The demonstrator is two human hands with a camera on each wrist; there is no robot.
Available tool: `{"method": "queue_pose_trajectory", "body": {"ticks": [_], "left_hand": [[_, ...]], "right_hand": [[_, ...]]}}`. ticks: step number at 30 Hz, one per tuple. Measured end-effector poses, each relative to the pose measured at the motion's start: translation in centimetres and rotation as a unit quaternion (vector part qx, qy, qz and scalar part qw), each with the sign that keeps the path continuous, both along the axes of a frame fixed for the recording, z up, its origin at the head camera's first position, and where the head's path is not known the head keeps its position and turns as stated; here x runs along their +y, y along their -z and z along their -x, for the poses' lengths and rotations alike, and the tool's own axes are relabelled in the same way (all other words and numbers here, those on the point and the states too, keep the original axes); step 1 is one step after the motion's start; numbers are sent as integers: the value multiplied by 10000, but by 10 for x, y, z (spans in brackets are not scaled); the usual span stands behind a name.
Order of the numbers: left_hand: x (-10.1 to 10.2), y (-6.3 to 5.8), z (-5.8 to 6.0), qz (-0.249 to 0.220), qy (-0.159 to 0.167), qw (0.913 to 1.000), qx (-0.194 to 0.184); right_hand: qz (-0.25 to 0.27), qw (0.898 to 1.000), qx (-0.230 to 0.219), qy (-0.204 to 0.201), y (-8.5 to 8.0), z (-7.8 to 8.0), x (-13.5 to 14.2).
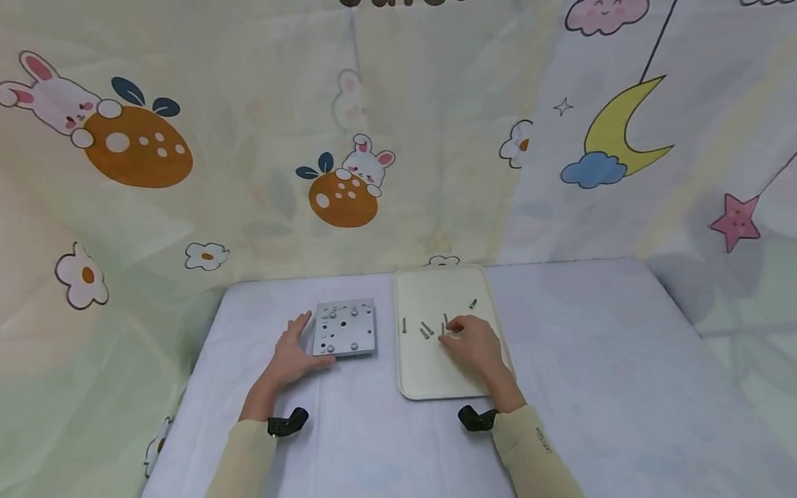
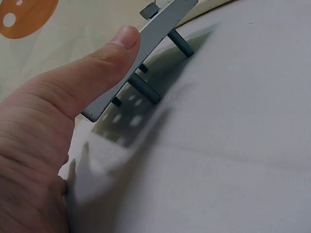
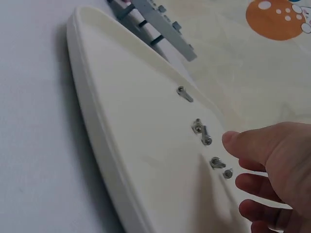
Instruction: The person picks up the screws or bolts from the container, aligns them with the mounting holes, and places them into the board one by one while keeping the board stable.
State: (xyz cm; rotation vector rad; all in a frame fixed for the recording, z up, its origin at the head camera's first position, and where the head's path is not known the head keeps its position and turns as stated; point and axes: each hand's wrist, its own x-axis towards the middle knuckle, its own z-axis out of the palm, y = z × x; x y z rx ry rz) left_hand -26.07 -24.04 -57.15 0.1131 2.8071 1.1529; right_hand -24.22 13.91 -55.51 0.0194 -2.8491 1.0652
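Note:
A square grey metal plate (image 1: 344,328) with holes and bolts stands raised on bolt shanks (image 2: 144,89) over the white cloth. My left hand (image 1: 292,354) is spread at its near-left corner; the thumb (image 2: 109,60) lies along the plate's near edge, and the fingers reach toward its left side. Over the cream tray (image 1: 431,374), my right hand (image 1: 476,345) hovers with loosely bent fingers, thumb and forefinger apart. Several small metal screws (image 3: 206,140) lie in the tray, the nearest close to the right fingertips (image 3: 229,137). Nothing shows between those fingers.
One darker screw (image 1: 472,303) lies apart near the tray's far-right side. The tray has a raised rim (image 3: 104,131). A white cloth (image 1: 357,445) covers the table, and a printed curtain (image 1: 245,136) hangs directly behind its far edge.

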Motion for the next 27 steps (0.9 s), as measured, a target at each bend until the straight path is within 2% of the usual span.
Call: {"method": "queue_pose_trajectory", "body": {"ticks": [4, 13, 20, 27], "left_hand": [[2, 0, 4, 96, 181, 9998, -61], [-1, -8, 12, 519, 528, 9973, -22], [0, -14, 14, 599, 590, 9958, -359], [3, -17, 19, 645, 658, 9946, -481]], "right_hand": [[49, 9993, -136, 334, 7, -2, -2], [101, 9988, -9, 480, 10, 3, -11], [96, 9976, -64, 684, 13, 4, -16], [150, 9954, 93, 943, 18, 7, -18]]}}
